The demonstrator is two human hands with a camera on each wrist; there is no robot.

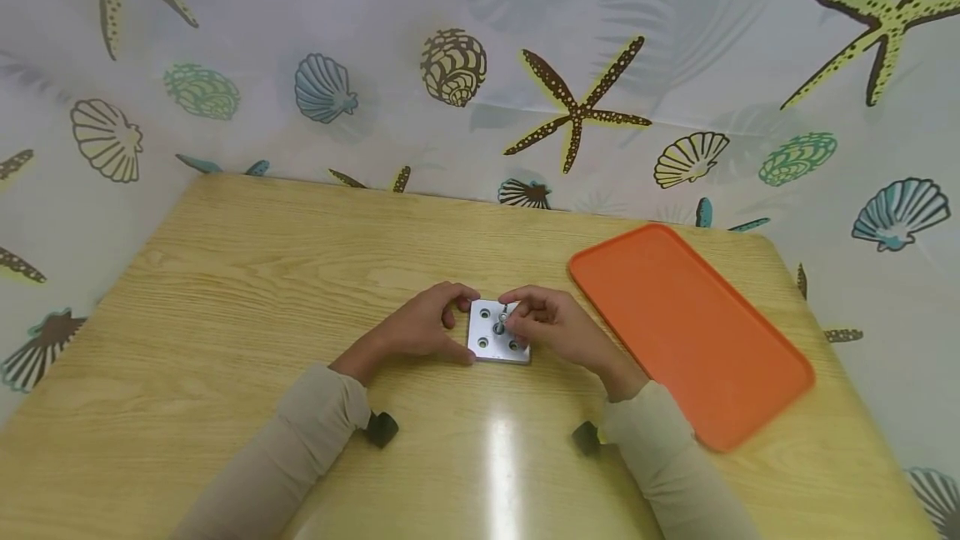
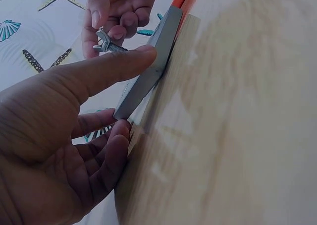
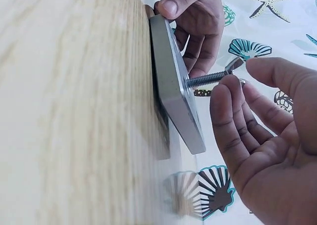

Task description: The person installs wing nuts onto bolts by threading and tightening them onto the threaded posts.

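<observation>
A square silver metal plate [image 1: 497, 353] with several holes lies on the wooden table, and a wing screw [image 3: 210, 79] stands up from its middle. My left hand [image 1: 422, 325] grips the plate's left side, thumb on the near corner and fingers at the far corner. With thumb and fingertips, my right hand [image 1: 562, 327] pinches the winged head of the screw. Much of the screw's threaded shank shows between the head and the plate in the right wrist view. The left wrist view shows the winged head [image 2: 103, 42] beside the right fingertips.
An orange tray [image 1: 675, 323] lies on the table [image 1: 300, 273] to the right of the right forearm. Behind the table hangs a white cloth [image 1: 375, 7] printed with shells and starfish. Dark wrist cameras sit under both sleeves.
</observation>
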